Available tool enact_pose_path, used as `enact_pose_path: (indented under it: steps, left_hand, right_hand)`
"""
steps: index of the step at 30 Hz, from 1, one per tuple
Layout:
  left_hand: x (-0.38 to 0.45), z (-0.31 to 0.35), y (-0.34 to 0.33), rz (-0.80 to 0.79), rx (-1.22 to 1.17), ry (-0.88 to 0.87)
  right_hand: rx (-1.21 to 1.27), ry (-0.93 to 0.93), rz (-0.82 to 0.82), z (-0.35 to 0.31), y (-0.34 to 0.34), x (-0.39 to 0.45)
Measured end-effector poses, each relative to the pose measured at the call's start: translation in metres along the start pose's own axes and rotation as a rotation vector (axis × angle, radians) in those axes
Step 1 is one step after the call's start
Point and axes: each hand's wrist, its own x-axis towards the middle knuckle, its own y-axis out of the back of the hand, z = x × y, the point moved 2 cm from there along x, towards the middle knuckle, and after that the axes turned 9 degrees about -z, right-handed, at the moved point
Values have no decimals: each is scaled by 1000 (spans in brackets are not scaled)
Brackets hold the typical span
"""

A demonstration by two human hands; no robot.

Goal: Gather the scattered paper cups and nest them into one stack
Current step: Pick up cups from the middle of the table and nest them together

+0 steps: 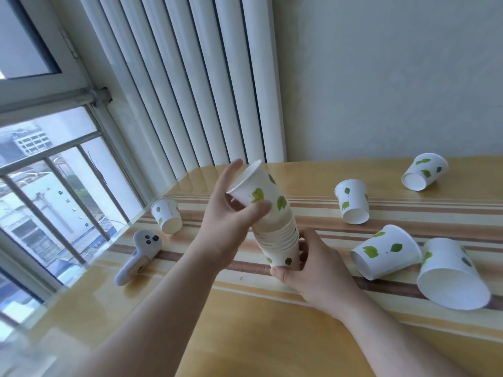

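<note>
A stack of nested white paper cups [277,235] with green leaf prints is held tilted above the table. My right hand [313,268] grips its lower end. My left hand [231,213] holds the top cup [258,189], which sits partly in the stack with its rim pointing up and left. Several loose cups lie on the table: one at the left [166,214], one in the middle right [352,201], one at the far right back [424,175], and two on their sides at the right [386,255] [451,273].
The wooden table [245,322] has brown stripes across it. A white handheld controller [138,255] lies near the left edge by the window [40,200]. A white radiator [204,77] stands behind the table's back corner.
</note>
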Motion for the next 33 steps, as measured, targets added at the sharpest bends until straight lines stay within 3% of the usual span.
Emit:
enact_pose_path:
  steps: [4,10,13,16,19,23,25,30,33]
  left_hand:
    - [-9,-9,0,4,230,26]
    - [-14,-18,16,-145,132,55]
    - [-7,-20,42,-41,194,55]
    - [10,-26,79,227,785,184]
    - [30,-30,124,369,1315,349]
    - [49,-44,183,368,1479,720]
    - [51,-56,193,294,1510,802]
    - [44,-68,169,170,1448,462]
    - [38,-73,147,180,1168,358]
  right_hand:
    - [13,-5,8,1,0,1]
    - [16,2,9,2,-2,1]
    - [6,4,13,2,-2,2]
    - [17,0,16,3,-2,2]
    - [19,3,10,2,-2,2]
    - [20,-1,4,2,-1,2]
    - [18,-2,7,3,-1,3]
    - [22,-8,10,3,-2,2]
    - [17,-10,14,2,-2,2]
